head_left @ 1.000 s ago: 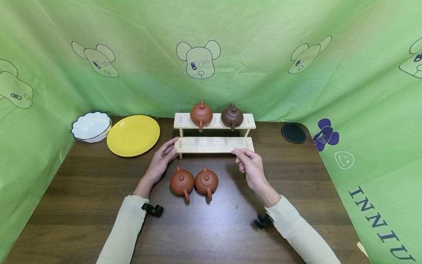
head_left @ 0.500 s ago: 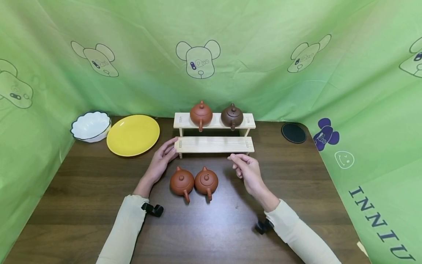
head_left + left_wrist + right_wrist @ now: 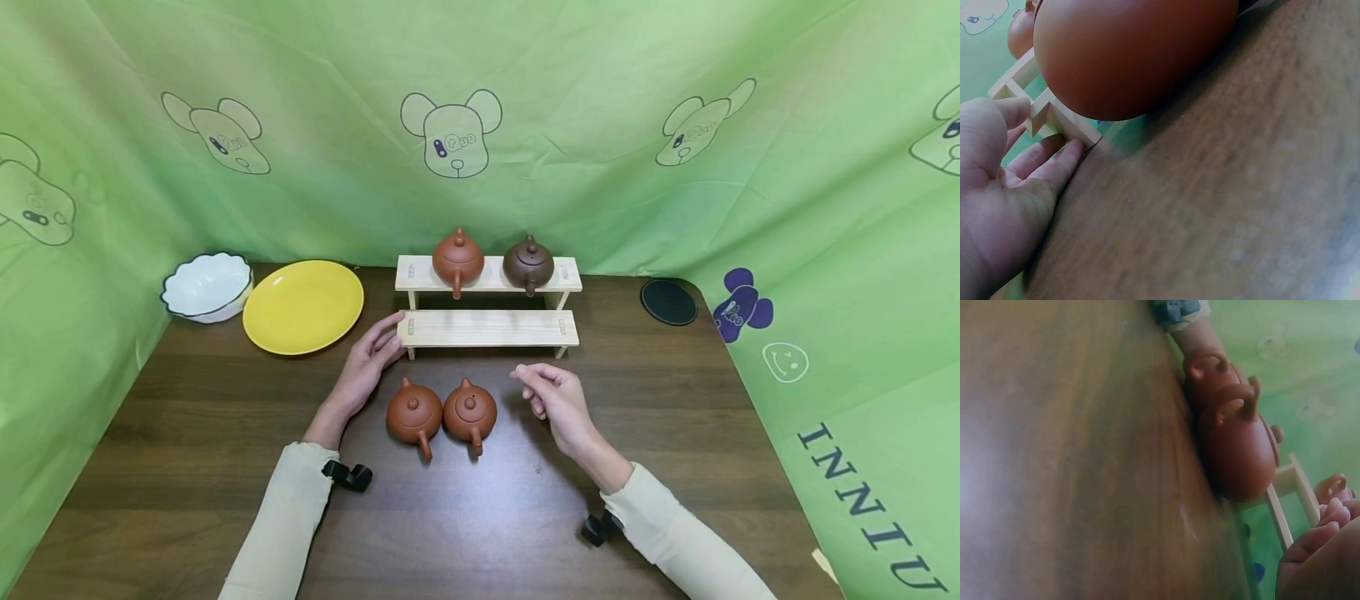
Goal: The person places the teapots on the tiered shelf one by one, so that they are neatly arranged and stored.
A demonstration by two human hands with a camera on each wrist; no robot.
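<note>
A two-tier pale wooden stand [image 3: 487,330] stands mid-table. My left hand [image 3: 365,360] grips the left end of its lower tier; the left wrist view shows the thumb [image 3: 1015,112] and fingers at the end of the wood. Free of the stand, my right hand [image 3: 558,407] hovers in front of its right half, fingers curled and thumb against the index finger, holding nothing. Between the hands sit two reddish-brown teapots, a left one [image 3: 413,414] and a right one [image 3: 470,412], side by side, handles toward me. On the upper tier are another reddish-brown teapot [image 3: 457,260] and a dark brown teapot [image 3: 528,263].
At the back left, a yellow plate [image 3: 303,307] lies beside a white scalloped bowl [image 3: 207,288]. A round black coaster [image 3: 668,302] lies at the back right. Green printed cloth [image 3: 570,100] encloses the back and sides of the wooden table [image 3: 195,467].
My right hand has left the front edge of the lower tier and drawn back toward me and slightly left. My left hand, the stand and the teapots have stayed put.
</note>
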